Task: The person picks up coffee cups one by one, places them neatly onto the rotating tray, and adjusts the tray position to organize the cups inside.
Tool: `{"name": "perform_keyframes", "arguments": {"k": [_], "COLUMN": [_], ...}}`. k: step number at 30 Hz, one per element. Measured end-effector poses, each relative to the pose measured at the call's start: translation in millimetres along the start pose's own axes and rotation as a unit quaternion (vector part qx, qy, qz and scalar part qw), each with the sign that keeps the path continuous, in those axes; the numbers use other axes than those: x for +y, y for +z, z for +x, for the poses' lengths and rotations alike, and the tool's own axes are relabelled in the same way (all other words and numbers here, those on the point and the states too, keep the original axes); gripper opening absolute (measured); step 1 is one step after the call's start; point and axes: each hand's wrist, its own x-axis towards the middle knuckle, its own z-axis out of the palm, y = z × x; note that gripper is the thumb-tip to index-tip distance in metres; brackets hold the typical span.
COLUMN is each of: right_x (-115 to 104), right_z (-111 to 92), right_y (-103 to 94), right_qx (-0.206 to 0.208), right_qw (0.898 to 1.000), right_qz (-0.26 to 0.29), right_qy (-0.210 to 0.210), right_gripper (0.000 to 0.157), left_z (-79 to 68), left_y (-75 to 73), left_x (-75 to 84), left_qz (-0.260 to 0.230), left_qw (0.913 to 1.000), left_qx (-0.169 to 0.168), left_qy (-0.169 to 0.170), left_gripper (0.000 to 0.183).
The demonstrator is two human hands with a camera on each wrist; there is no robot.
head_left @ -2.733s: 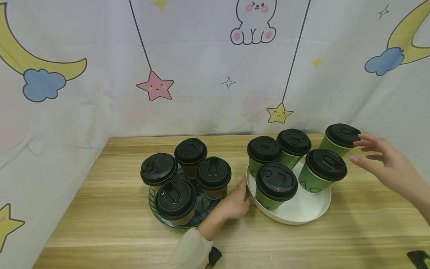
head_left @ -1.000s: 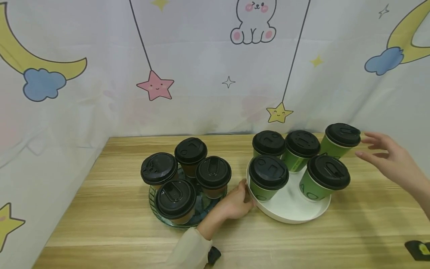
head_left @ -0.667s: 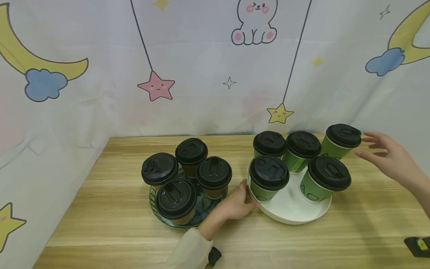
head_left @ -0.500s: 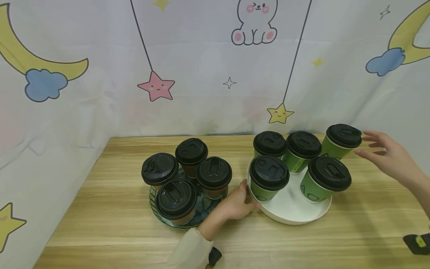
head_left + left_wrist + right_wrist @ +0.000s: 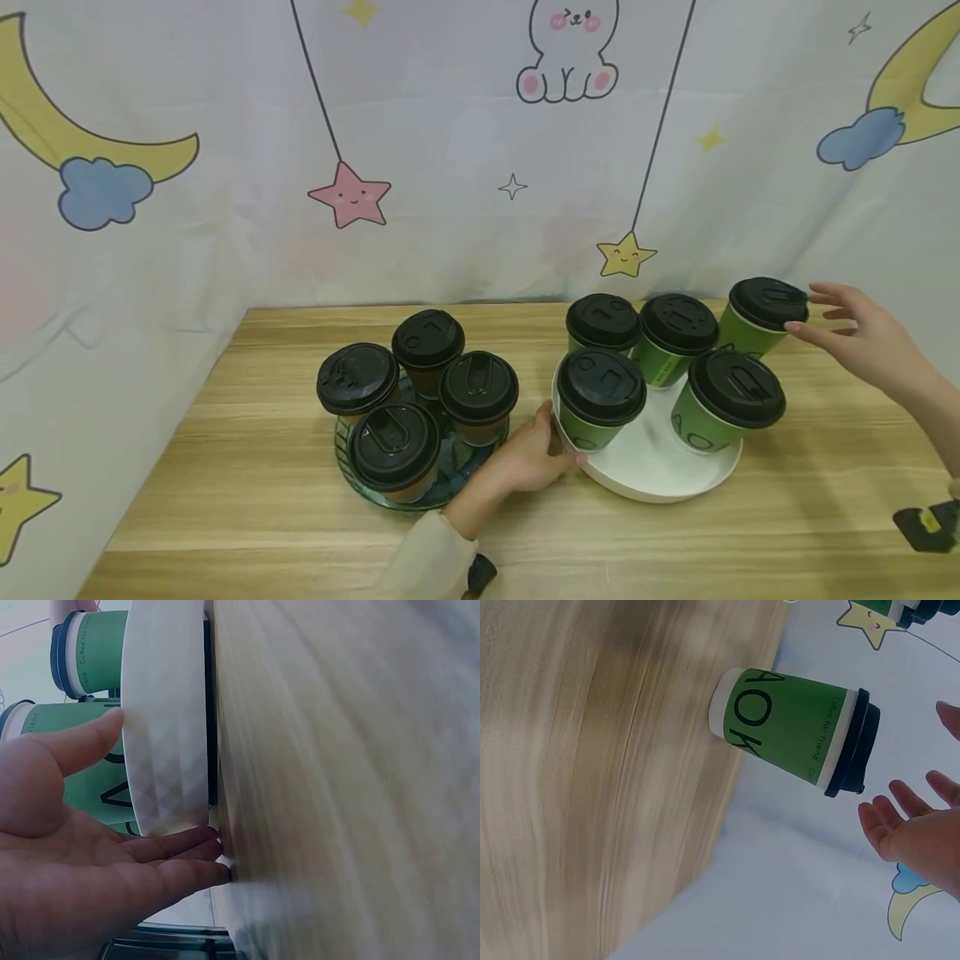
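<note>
My left hand (image 5: 534, 454) is at the left side of a round white tray (image 5: 652, 483). In the left wrist view its thumb touches the rim of the white tray (image 5: 166, 727), and the straight fingers lie along the lower edge. Several green paper coffee cups (image 5: 703, 421) with black lids stand on the tray. Another green lidded coffee cup (image 5: 746, 331) stands on the table behind the tray's right side. Beside that cup my right hand (image 5: 870, 333) hovers with fingers and thumb spread. The right wrist view shows a gap between the fingers and the lid (image 5: 855, 746).
Left of the tray, a dark green glass plate (image 5: 352, 479) bears several brown coffee cups (image 5: 480, 429) with black lids. A thin dark strip (image 5: 211, 712) shows between tray and wooden table (image 5: 225, 517). A printed white curtain (image 5: 450, 250) hangs behind the table's back edge.
The tray's cups have swung clockwise since the earliest frame: front-left one backward, back ones rightward, right one forward. My right hand first shifted right, then slightly up and back toward the separate cup.
</note>
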Motion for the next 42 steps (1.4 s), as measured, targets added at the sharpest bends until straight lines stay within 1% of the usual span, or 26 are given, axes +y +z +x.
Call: {"name": "perform_keyframes", "arguments": {"k": [3, 4, 7, 9, 14, 16, 17, 18, 22, 24, 30, 35, 37, 42], "right_x": [-2, -1, 5, 16, 57, 66, 63, 56, 19, 8, 9, 11, 12, 12], "right_z": [1, 2, 6, 11, 29, 33, 33, 32, 22, 20, 28, 30, 31, 33], "right_y": [-0.8, -1.1, 0.2, 3.0, 11.4, 13.7, 13.4, 12.4, 6.9, 5.2, 7.1, 7.1, 7.6, 9.1], "right_qx": [-0.001, -0.005, -0.007, -0.005, -0.005, -0.007, -0.013, -0.019, -0.034, -0.039, -0.046, -0.058, -0.058, -0.052], "right_qw": [1.0, 1.0, 1.0, 1.0, 1.0, 1.0, 1.0, 1.0, 0.999, 0.999, 0.998, 0.996, 0.996, 0.996], "right_qz": [-0.003, 0.001, 0.001, -0.001, -0.002, -0.002, 0.002, 0.006, 0.015, 0.021, 0.031, 0.054, 0.063, 0.062], "right_qy": [0.003, -0.003, 0.002, 0.005, 0.007, 0.012, 0.014, 0.016, 0.026, 0.027, 0.037, 0.034, 0.033, 0.034], "right_gripper": [0.078, 0.078, 0.08, 0.081, 0.086, 0.088, 0.088, 0.087, 0.087, 0.087, 0.092, 0.093, 0.093, 0.094], "left_z": [0.2, 0.1, 0.3, 0.2, 0.9, 1.1, 1.2, 1.2, 1.1, 0.9, 0.9, 1.3, 1.3, 1.5], "left_y": [0.4, 0.5, 1.1, 1.4, 2.3, 2.7, 2.7, 2.8, 2.5, 2.2, 1.9, 2.2, 2.2, 2.1], "left_x": [-0.3, -0.3, -0.8, -0.9, -2.0, -2.4, -2.5, -2.7, -3.1, -3.2, -3.2, -3.2, -3.0, -2.9], "left_qz": [0.002, 0.003, 0.004, 0.004, 0.002, 0.003, 0.002, 0.002, 0.002, 0.002, 0.002, 0.004, 0.003, 0.002], "left_qw": [1.0, 1.0, 1.0, 1.0, 1.0, 1.0, 1.0, 1.0, 0.9999, 0.9999, 1.0, 1.0, 0.9999, 0.9999], "left_qx": [0.003, 0.003, 0.004, 0.003, 0.001, 0.001, 0.001, 0.001, 0.0, 0.0, 0.001, 0.002, 0.002, 0.002], "left_qy": [0.001, 0.002, 0.003, 0.004, 0.007, 0.008, 0.009, 0.01, 0.01, 0.01, 0.008, 0.008, 0.011, 0.014], "left_gripper": [0.085, 0.085, 0.085, 0.084, 0.085, 0.085, 0.085, 0.085, 0.085, 0.085, 0.085, 0.085, 0.085, 0.085]}}
